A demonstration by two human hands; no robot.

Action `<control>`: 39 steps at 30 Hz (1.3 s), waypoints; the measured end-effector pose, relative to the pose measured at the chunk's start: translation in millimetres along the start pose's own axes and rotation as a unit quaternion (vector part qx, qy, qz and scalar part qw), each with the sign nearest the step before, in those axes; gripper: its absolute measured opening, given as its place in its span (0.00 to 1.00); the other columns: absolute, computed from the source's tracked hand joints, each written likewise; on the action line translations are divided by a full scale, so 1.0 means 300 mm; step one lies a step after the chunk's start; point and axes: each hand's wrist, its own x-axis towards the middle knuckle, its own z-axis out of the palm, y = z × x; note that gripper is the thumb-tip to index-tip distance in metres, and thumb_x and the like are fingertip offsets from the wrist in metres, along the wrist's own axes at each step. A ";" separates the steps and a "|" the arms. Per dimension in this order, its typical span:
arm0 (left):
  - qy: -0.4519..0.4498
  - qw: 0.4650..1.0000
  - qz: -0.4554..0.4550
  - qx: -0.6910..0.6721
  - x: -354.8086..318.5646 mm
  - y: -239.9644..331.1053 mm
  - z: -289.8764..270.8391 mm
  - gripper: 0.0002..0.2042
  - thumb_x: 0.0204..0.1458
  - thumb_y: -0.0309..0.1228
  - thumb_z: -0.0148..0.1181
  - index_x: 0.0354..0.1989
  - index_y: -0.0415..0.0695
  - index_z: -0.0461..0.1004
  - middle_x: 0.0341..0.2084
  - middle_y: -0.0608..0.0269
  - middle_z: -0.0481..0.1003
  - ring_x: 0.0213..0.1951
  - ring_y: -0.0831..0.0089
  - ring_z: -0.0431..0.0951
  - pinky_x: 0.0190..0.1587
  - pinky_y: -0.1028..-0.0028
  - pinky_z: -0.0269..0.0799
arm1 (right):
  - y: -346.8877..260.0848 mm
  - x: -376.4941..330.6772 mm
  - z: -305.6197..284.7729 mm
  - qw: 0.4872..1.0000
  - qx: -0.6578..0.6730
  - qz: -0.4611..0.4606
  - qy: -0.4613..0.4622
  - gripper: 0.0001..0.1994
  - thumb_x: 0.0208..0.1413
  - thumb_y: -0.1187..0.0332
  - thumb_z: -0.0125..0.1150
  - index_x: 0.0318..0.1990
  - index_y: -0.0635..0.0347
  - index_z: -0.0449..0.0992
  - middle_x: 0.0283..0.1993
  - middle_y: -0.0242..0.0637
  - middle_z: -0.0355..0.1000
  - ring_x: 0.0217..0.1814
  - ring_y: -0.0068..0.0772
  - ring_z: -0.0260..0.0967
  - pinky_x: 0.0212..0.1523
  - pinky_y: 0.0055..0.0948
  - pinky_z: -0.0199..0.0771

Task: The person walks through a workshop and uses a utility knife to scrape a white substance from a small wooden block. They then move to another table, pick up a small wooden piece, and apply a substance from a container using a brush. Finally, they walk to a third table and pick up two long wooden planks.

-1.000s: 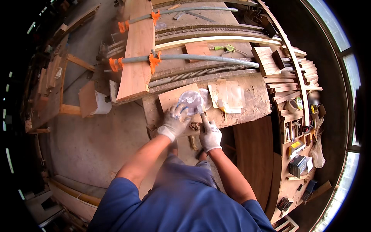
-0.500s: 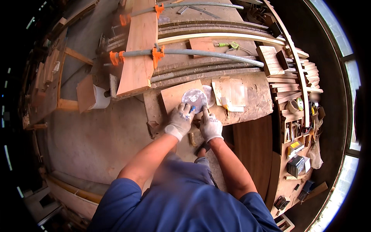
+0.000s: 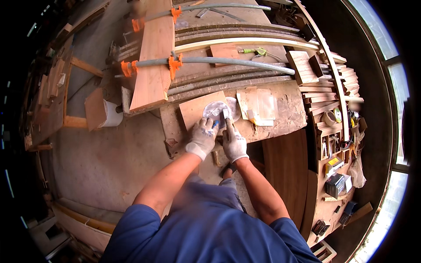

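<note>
- Near the left side, a white bucket point(image 3: 113, 114) sits beside a reddish-brown panel point(image 3: 94, 109).
- Next comes a long pale-pink board point(image 3: 154, 48), crossed by pipe clamps with orange heads point(image 3: 175, 65).
- A thin square wood sheet point(image 3: 191, 109) lies on the worn workbench point(image 3: 290, 115), partly under a whitish-smeared round disc point(image 3: 215, 109).
- The person's gloved left hand point(image 3: 204, 135) is at the disc's near edge, its fingers bent. A blue spot shows at the fingertips; whether it is gripped, and how far the hand is open, one cannot tell.
- A flat-bladed hand tool point(image 3: 226, 113) reaches over the disc's right part, its pale end pointing away from the person.
- The gloved right hand point(image 3: 235, 142) is closed around that tool, index finger stretched along it.
- A second, greyer disc point(image 3: 235, 110) lies just behind.
- Further right are overlapping beige sheets point(image 3: 263, 103), then a stack of wooden strips point(image 3: 322, 100).
</note>
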 end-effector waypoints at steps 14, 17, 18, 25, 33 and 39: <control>-0.037 0.997 0.019 0.059 0.010 -0.007 0.018 0.11 0.60 0.34 0.54 0.44 0.45 0.81 0.45 0.56 0.75 0.49 0.54 0.74 0.50 0.56 0.71 | -0.004 -0.031 -0.035 0.951 0.268 0.154 -0.007 0.21 0.66 0.71 0.55 0.66 0.61 0.70 0.58 0.51 0.77 0.57 0.34 0.76 0.55 0.29 0.74; -0.032 0.998 0.013 0.048 0.007 -0.023 0.027 0.11 0.61 0.35 0.54 0.42 0.44 0.80 0.45 0.55 0.75 0.48 0.52 0.74 0.50 0.56 0.71 | -0.039 -0.115 -0.073 0.928 0.317 0.197 -0.008 0.21 0.66 0.71 0.56 0.66 0.61 0.71 0.55 0.48 0.79 0.50 0.26 0.76 0.52 0.26 0.75; -0.029 0.998 0.021 0.046 0.011 -0.020 0.022 0.11 0.61 0.36 0.54 0.42 0.43 0.79 0.45 0.54 0.75 0.48 0.51 0.74 0.50 0.55 0.71 | -0.032 -0.133 -0.080 0.921 0.317 0.226 -0.029 0.21 0.66 0.71 0.56 0.66 0.61 0.71 0.55 0.47 0.79 0.50 0.25 0.76 0.51 0.26 0.76; -0.020 0.999 0.008 0.038 0.011 0.005 -0.012 0.11 0.62 0.35 0.54 0.43 0.42 0.79 0.45 0.57 0.75 0.49 0.53 0.73 0.49 0.55 0.70 | -0.065 -0.142 -0.197 0.949 0.217 0.229 -0.013 0.22 0.65 0.66 0.57 0.66 0.59 0.70 0.46 0.51 0.80 0.47 0.39 0.80 0.49 0.35 0.77; -0.031 0.996 0.046 0.076 0.003 -0.025 0.034 0.11 0.61 0.34 0.54 0.44 0.46 0.82 0.46 0.59 0.76 0.50 0.55 0.74 0.50 0.55 0.70 | 0.000 0.002 -0.047 0.993 0.000 0.067 0.101 0.14 0.64 0.63 0.57 0.52 0.58 0.74 0.44 0.51 0.73 0.45 0.59 0.74 0.44 0.49 0.74; -0.014 0.996 0.040 0.075 -0.003 -0.029 0.044 0.11 0.60 0.34 0.55 0.44 0.46 0.82 0.45 0.60 0.76 0.49 0.55 0.74 0.49 0.55 0.70 | 0.027 0.014 0.014 0.997 -0.041 0.033 0.056 0.12 0.66 0.61 0.53 0.51 0.55 0.68 0.45 0.52 0.73 0.40 0.59 0.76 0.38 0.53 0.75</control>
